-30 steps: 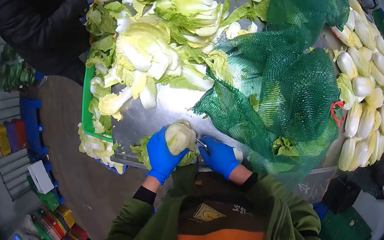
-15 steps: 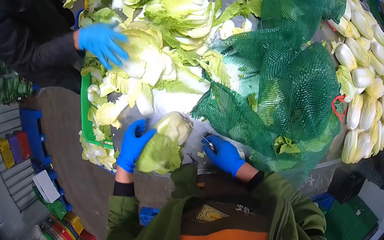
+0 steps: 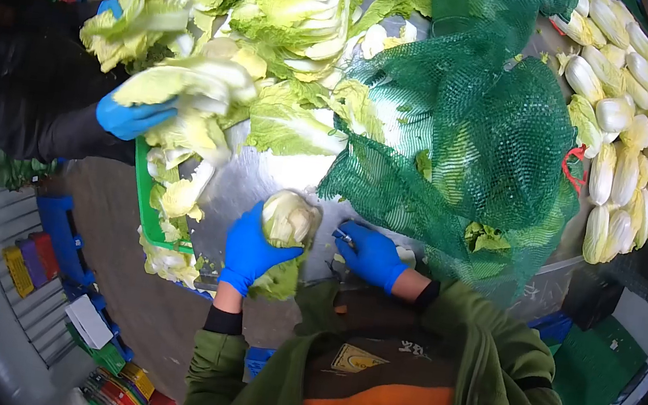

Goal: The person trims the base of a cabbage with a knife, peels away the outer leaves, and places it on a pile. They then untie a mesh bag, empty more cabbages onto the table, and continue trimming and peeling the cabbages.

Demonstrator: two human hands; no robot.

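Note:
A napa cabbage (image 3: 288, 219) lies at the table's near edge, its pale base facing away from me. My left hand (image 3: 258, 250), in a blue glove, grips it from the left, with the thumb across its leaves. Just right of it, my right hand (image 3: 374, 258), also gloved in blue, is closed around a small knife (image 3: 343, 237). Only a short metal bit of the knife shows; the blade cannot be made out. A green mesh sack (image 3: 481, 142) with cabbage leaves in it lies beyond my right hand.
Loose cabbage leaves (image 3: 293, 12) are heaped at the far left, above a green crate (image 3: 143, 202). Trimmed cabbages (image 3: 631, 138) are stacked on the right. Across the left side, a co-worker's blue-gloved hand (image 3: 131, 116) holds leaves over the metal table (image 3: 218, 188).
My left hand has shifted right and over the cabbage, covering more of its side. The knife blade has turned out of sight. The co-worker has lifted leaves and drawn them left.

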